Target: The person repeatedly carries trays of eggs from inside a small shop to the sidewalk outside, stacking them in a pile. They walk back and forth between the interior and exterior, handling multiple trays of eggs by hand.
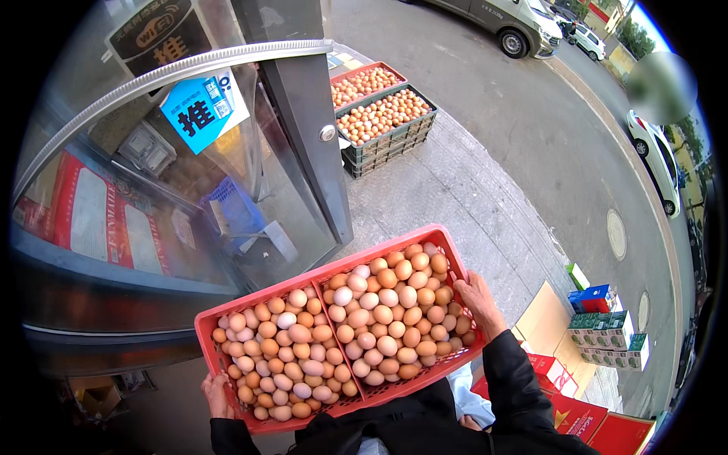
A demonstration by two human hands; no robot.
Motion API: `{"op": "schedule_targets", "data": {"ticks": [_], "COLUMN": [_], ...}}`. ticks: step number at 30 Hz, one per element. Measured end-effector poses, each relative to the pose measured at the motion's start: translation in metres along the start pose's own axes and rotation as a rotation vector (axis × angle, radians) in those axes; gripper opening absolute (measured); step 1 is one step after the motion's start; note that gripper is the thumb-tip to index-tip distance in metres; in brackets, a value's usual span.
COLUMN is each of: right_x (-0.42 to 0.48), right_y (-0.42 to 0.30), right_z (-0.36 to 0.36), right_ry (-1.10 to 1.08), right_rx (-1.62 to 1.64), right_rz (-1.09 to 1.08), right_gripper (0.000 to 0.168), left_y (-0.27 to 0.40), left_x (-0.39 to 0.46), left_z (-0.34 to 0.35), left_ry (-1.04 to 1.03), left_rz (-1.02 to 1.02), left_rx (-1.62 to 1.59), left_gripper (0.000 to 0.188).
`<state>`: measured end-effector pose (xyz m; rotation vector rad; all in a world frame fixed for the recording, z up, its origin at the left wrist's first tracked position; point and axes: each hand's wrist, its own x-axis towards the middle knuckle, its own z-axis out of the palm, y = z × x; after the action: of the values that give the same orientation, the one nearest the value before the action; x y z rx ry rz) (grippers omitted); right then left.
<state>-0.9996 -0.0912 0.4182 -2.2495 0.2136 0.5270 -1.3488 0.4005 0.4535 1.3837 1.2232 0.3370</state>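
Observation:
A red plastic crate (pixel 319 284), split by a divider into two compartments, is full of brown and pinkish eggs (pixel 392 307). It is held up in front of my body at a tilt. My left hand (pixel 216 396) grips its short end at the lower left. At the opposite end, my right hand (pixel 481 300) has its fingers hooked over the rim. Both palms are partly hidden by the crate walls. Close beyond the crate's far left side stands a glass door (pixel 278 170) with a grey metal frame.
Green crates (pixel 392 142) of eggs and another red crate (pixel 369 79) stand on the paving. Green-and-white cartons (pixel 606 338), a cardboard sheet (pixel 549 324) and red gift boxes (pixel 580 418) sit at right. Light-blue cloth (pixel 469 395) and another person's hand (pixel 470 422) show below. A van (pixel 500 23) is on the road.

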Motion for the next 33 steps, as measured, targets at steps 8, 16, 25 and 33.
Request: {"op": "schedule_targets", "data": {"ticks": [8,16,25,33], "right_x": [0.118,0.215,0.289,0.341], "right_y": [0.060,0.063,0.087,0.093], "right_z": [-0.076,-0.174,-0.249,-0.303], "right_ry": [-0.066,-0.037,-0.020,0.048], "right_rx": [0.200,0.190,0.318,0.254], "right_rz": [0.020,-0.007,0.083,0.045], "right_gripper": [0.025,0.021,0.011,0.008], "left_y": [0.028,0.046,0.032,0.059], "left_x": [-0.028,-0.055,-0.025,-0.016], "left_z": [0.139,0.265,0.395,0.481], "left_ry": [0.028,0.042,0.006,0.037], "left_rz": [0.047,0.014,-0.017,-0.093], "left_rx": [0.007,-0.022,0.030,0.003], "left_gripper": [0.009,0.007,0.004,0.006]}}
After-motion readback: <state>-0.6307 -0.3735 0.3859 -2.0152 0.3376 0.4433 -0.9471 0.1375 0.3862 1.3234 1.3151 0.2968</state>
